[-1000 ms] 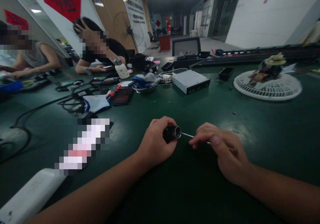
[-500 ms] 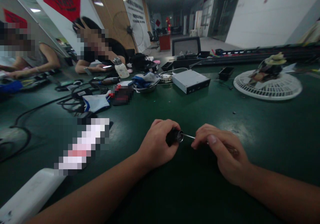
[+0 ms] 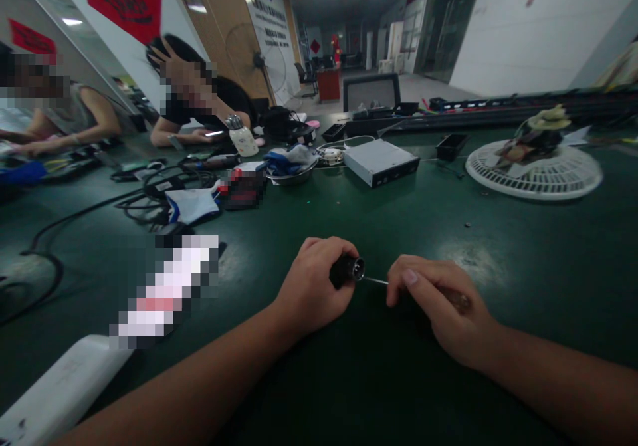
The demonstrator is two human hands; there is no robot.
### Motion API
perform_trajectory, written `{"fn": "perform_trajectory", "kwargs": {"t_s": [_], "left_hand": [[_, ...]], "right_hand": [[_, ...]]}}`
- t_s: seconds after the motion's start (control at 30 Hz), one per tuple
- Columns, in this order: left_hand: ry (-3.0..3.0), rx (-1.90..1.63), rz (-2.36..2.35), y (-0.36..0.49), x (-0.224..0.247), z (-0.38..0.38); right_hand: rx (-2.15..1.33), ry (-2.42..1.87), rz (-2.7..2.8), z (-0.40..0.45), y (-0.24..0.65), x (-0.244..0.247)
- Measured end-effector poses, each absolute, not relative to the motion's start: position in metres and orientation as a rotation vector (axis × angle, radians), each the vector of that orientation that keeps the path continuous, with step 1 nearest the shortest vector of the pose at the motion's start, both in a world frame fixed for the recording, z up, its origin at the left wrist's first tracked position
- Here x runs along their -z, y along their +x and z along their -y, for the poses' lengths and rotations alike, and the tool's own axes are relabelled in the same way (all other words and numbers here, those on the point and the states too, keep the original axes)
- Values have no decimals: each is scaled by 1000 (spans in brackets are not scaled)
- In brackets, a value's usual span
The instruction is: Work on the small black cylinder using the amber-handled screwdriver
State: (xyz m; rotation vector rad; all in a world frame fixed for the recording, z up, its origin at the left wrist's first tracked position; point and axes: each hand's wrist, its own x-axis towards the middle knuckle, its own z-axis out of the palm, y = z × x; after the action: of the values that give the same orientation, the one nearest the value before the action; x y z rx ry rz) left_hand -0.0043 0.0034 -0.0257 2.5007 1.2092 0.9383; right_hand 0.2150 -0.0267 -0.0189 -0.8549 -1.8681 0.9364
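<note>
As hands (image 3: 312, 286) hold them, screwdriver (image 3: 376, 280) meets connector (image 3: 346, 271).

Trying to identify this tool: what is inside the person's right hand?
A thin metal shaft leads into the right hand; the fingers cover the rest, so its other end cannot be seen.

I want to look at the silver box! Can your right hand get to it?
Probably, with a stretch: the right hand holds a thin metal rod, but no object stands between it and the silver box.

silver optical drive (image 3: 381, 163) on green workbench (image 3: 548, 280)
</note>
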Motion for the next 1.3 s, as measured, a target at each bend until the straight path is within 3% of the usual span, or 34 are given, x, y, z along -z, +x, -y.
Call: {"fn": "perform_trajectory", "kwargs": {"t_s": [0.47,0.73,1.3], "left_hand": [[2514,-919,-1197,-5,28,-4],[2547,-911,-1159,-5,28,-4],[2575,-924,-1210,-3,28,-5]], "right_hand": [[-869,-967,1829,27,215,20],[-1113,-936,1884,25,218,19],[-877,-923,1940,30,214,21]]}}
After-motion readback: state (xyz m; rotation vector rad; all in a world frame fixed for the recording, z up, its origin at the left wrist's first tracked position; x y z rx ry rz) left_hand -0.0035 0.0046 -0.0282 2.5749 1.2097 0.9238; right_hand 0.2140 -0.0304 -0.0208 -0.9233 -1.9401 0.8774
